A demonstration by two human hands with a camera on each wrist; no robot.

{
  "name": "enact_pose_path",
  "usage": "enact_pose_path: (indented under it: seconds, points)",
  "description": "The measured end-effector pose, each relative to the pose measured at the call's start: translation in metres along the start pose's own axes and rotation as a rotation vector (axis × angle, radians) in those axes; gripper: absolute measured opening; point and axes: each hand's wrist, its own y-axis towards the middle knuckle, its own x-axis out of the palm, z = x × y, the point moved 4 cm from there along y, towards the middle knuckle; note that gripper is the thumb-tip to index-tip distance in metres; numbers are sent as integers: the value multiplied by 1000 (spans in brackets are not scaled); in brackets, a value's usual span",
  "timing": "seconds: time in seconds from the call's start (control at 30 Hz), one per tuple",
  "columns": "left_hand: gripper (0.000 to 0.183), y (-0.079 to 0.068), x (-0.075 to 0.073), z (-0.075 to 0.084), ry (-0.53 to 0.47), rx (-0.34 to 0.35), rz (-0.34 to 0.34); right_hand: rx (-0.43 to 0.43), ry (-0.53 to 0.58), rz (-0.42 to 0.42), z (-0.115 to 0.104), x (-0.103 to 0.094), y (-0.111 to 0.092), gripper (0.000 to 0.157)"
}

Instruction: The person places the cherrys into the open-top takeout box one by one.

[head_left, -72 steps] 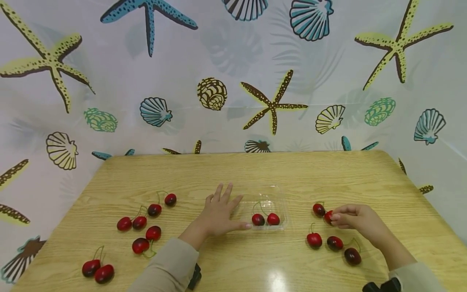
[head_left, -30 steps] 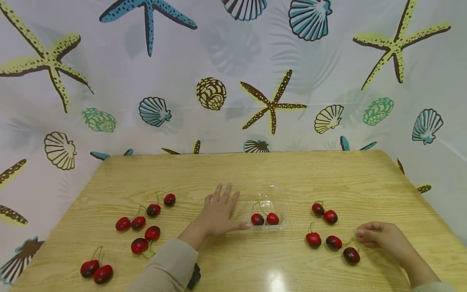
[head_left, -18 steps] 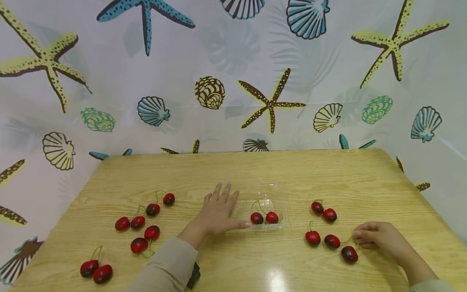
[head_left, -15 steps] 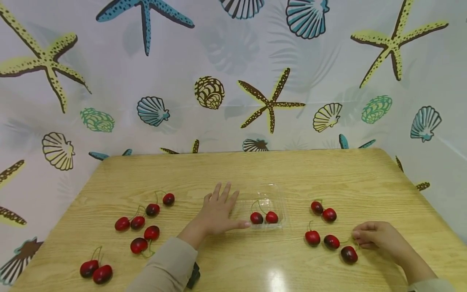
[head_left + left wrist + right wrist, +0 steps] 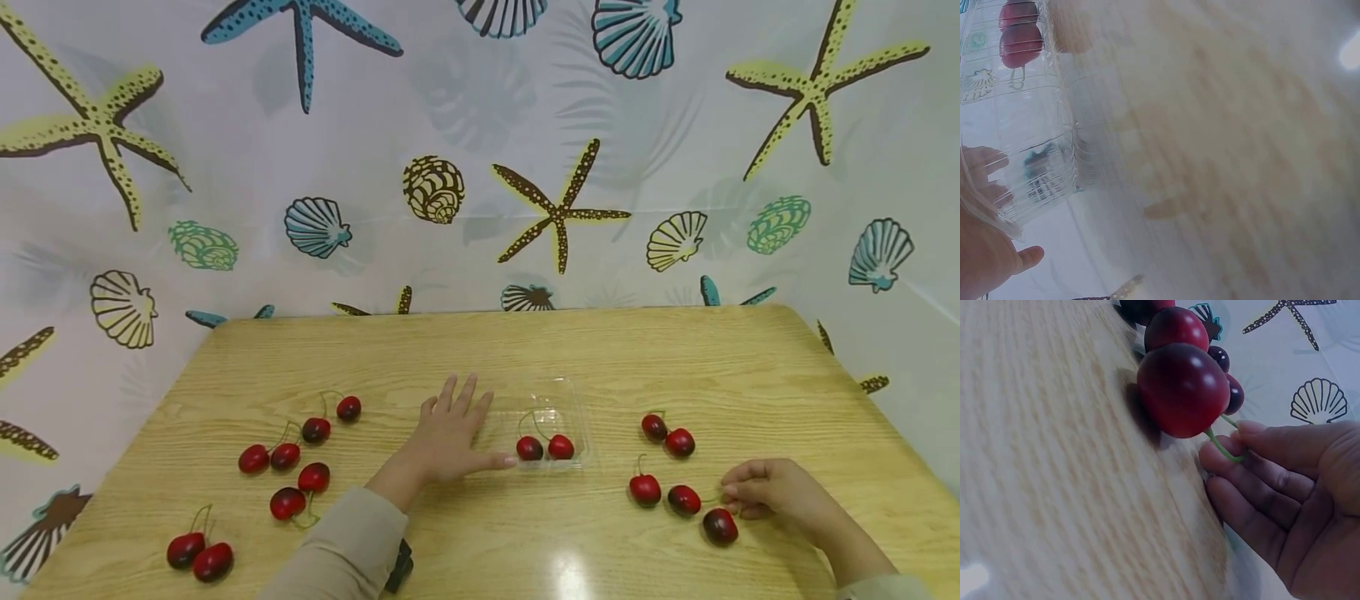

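Observation:
My left hand [image 5: 450, 442], fingers spread, rests at the left side of a clear plastic box [image 5: 577, 421], its thumb along the front edge. Two red cherries [image 5: 560, 447] joined by their stems lie inside. In the left wrist view the box wall [image 5: 1054, 112] stands right by the hand [image 5: 991, 256]. Over on the right, my right hand [image 5: 780, 496] pinches the green stem of a pair of dark red cherries [image 5: 721, 527] between thumb and fingertips. The right wrist view shows that stem [image 5: 1225, 450] at the fingers, with the cherry [image 5: 1182, 390] on the table.
Behind the right hand lie another cherry pair [image 5: 679, 442] and a cherry with an upright stem [image 5: 645, 490]. Several cherry pairs are spread on the left, one pair [image 5: 213, 562] near the front. A patterned cloth [image 5: 480, 275] hangs behind the wooden table [image 5: 375, 358].
My right hand has left the farther cherry pair and come toward the front, to the stem of the nearer pair. Lately its fingertips have closed in on that stem. The left hand stays put.

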Motion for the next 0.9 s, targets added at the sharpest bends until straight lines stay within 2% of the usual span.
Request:
enact_pose_path:
  seconds: [0.27, 0.5, 0.7, 0.9]
  points:
    - [97, 2, 2, -1, -4, 6, 7, -24, 60, 14, -2, 0, -1, 27]
    - [97, 2, 2, -2, -7, 1, 5, -60, 60, 34, -3, 0, 0, 30]
    - [96, 1, 1, -1, -10, 5, 6, -63, 90, 41, -3, -1, 1, 25]
    - [96, 1, 1, -1, -8, 4, 6, -69, 82, 70, -8, -3, 2, 29]
